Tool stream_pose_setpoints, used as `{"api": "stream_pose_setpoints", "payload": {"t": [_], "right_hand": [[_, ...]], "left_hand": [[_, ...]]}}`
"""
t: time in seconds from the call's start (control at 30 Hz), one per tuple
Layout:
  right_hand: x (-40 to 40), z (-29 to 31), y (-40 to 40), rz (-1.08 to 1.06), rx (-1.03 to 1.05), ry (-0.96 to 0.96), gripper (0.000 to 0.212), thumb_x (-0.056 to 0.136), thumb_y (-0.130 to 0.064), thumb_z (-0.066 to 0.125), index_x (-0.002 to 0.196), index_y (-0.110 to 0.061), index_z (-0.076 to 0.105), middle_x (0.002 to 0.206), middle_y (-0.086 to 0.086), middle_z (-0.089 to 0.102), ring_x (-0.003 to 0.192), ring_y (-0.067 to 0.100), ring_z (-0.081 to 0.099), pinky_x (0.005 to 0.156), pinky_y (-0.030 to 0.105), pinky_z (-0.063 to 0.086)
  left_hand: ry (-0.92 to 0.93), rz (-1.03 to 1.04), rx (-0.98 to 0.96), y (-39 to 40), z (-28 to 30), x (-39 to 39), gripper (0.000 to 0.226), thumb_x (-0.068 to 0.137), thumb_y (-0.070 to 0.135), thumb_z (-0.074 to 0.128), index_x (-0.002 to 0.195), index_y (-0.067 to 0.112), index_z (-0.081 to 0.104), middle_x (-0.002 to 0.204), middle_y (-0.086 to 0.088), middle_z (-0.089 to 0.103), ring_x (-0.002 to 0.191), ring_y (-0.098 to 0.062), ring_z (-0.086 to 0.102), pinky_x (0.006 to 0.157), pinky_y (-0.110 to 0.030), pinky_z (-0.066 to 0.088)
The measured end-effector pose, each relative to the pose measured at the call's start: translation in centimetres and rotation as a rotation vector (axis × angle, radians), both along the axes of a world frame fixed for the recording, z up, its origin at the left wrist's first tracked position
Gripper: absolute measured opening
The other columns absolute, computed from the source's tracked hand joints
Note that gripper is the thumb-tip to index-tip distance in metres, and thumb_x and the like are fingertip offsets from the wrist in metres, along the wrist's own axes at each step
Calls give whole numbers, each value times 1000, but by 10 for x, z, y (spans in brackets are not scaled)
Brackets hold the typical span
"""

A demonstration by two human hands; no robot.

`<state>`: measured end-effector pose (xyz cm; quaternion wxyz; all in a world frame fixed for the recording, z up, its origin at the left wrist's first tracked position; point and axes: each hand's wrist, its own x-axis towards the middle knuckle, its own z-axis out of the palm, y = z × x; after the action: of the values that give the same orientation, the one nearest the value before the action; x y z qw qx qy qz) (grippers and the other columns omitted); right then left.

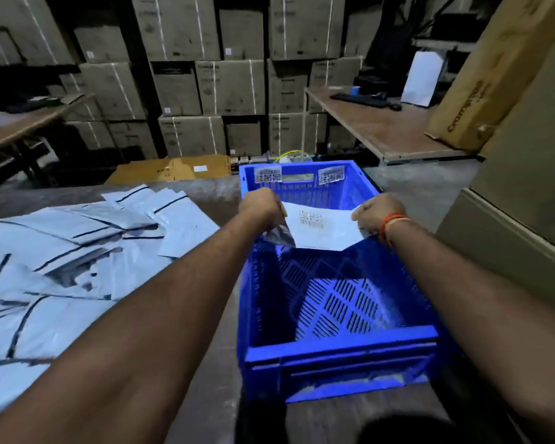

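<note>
Over the blue crate, both hands are holding up a white mailer bag, so it's hanging in the air above the crate's open inside, toward the far end, not touching the slotted bottom as far as I can see. Left hand has its fingers curled over the bag's left end, where the flap flops down and shows the grey inner side. Right hand pinches the right end, and there's an orange thread band on that wrist. The bag's long side runs left to right between the two hands, pretty much level, with its flat face turned up toward the camera, so the small barcode label near the top left is readable-ish (too blurry to make out). The lower edge dips to a point toward the camera. To the left, a messy pile of more white bags with black strips is spread on the table. Stacked cardboard boxes fill the back wall, and a keyboard sits on a bench at the right.
</note>
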<state>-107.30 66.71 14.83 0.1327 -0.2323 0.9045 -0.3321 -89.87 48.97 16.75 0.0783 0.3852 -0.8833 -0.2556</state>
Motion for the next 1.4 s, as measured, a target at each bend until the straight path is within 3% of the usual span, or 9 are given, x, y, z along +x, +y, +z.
{"api": "stream_pose_setpoints", "payload": {"t": [0.1,0.2,0.37,0.67,0.83,1.0,1.1,1.17,1.4], "right_hand": [[-11,-29,-23,-3,190,145,36,90,-27,60,117,-5,70,120,11,70,114,29,64,89,31,51],[-14,-48,-41,-10,227,132,37,92,-27,59,120,-4,66,124,13,67,117,31,63,89,32,51],[-18,-72,-59,-14,261,119,36,94,-17,55,125,-1,62,128,14,65,121,31,61,94,35,51],[-25,-106,-67,2,421,128,34,93,-14,56,124,-2,63,131,15,63,122,32,60,95,38,52],[-20,-107,-63,28,450,127,34,89,-12,58,122,-1,64,129,18,64,121,33,61,93,39,53],[-17,-87,-61,58,455,203,37,92,-12,57,127,-1,60,131,19,62,123,35,59,96,40,51],[-9,-65,-59,79,436,301,36,89,-11,59,124,-2,62,126,20,64,119,36,61,95,40,52],[-2,-47,-61,102,410,335,33,86,-10,61,118,-1,64,120,21,66,113,37,63,88,40,54],[52,12,-83,221,184,359,20,81,-18,61,93,-9,74,97,14,72,93,35,68,71,29,47]], "left_hand": [[-190,0,-116,4,-11,-21,22,81,13,66,101,12,76,104,-12,73,99,-31,70,74,-33,54],[-369,6,-149,9,-24,-34,17,87,16,62,102,8,68,116,-14,68,109,-34,65,73,-34,45],[-574,-11,-288,5,-56,-41,54,96,16,57,145,-1,43,141,-10,56,128,-29,57,94,-35,50],[-790,-176,-407,8,-78,-53,39,102,16,54,140,6,54,145,-9,54,136,-26,51,104,-34,44],[-774,-184,-358,10,-82,-54,42,102,19,56,142,7,53,147,-9,52,135,-25,51,104,-32,45],[-616,-81,-287,13,-71,-50,39,98,13,55,136,4,56,141,-10,57,131,-28,54,101,-35,49],[-453,14,-228,10,-58,-43,43,90,11,56,132,-1,55,135,-16,60,124,-34,58,89,-36,51],[-329,7,-236,10,-42,-36,28,86,10,56,113,4,64,121,-18,65,112,-36,63,79,-37,51],[63,5,-290,8,9,9,32,82,12,59,112,16,71,113,-9,69,106,-28,65,85,-34,52]]}}
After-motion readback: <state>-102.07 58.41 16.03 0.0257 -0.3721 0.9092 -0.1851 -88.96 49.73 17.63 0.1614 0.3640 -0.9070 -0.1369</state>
